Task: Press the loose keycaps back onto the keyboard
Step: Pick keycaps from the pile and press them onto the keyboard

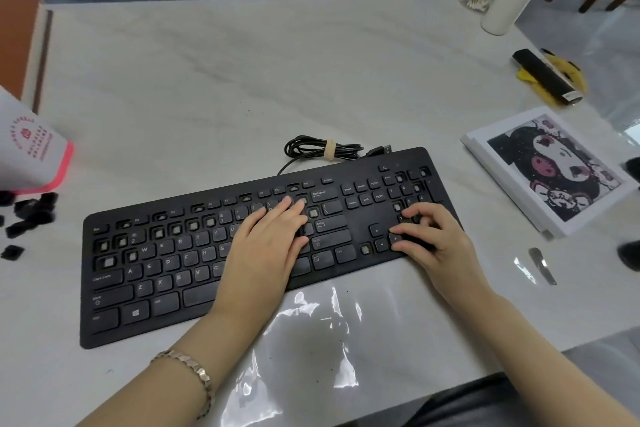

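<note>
Progress, I judge, is partial: open sockets (109, 262) dot the keyboard (360, 220), loose keycaps (33, 211) sit far left on the desk (207, 80), left hand (266, 246) presses flat-fingered, and whether the arched right hand (429, 236) grips anything I cannot tell.

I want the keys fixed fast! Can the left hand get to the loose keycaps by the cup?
Probably yes. The left hand lies flat on the keyboard, holding nothing, and the loose keycaps sit uncovered on the table off its left end.
</note>
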A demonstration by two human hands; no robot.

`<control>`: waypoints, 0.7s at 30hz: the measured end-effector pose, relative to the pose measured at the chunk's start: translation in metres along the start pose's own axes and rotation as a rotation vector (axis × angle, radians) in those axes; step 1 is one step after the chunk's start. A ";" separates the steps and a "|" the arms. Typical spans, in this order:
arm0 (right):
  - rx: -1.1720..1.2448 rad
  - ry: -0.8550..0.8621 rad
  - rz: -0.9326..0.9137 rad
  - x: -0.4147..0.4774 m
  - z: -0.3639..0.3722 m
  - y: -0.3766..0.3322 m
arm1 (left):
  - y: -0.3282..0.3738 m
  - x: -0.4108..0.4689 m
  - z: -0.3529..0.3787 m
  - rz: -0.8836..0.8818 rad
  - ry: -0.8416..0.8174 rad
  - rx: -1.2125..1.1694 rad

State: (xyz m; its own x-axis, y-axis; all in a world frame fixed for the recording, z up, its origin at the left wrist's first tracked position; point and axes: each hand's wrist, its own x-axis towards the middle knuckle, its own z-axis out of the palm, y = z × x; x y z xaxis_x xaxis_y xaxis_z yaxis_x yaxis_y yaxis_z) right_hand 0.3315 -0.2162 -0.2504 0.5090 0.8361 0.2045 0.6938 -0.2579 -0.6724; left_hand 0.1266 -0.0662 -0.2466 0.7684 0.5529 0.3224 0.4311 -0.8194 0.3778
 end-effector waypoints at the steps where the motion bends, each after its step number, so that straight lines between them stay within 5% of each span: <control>1: -0.002 -0.001 -0.002 0.000 0.000 0.001 | 0.000 0.000 0.000 0.003 0.004 0.002; 11: -0.048 0.093 -0.089 -0.007 0.004 0.002 | 0.000 -0.001 0.001 0.003 0.009 -0.009; 21: -0.525 0.194 -0.479 -0.015 0.007 -0.004 | 0.004 -0.006 -0.015 -0.149 0.085 -0.373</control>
State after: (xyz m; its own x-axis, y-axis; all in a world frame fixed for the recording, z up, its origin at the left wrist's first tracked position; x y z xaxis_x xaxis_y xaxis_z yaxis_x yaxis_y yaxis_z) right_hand 0.3175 -0.2243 -0.2555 0.1364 0.8269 0.5455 0.9905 -0.1245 -0.0588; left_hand 0.1171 -0.0704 -0.2343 0.6619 0.6849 0.3045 0.3217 -0.6265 0.7099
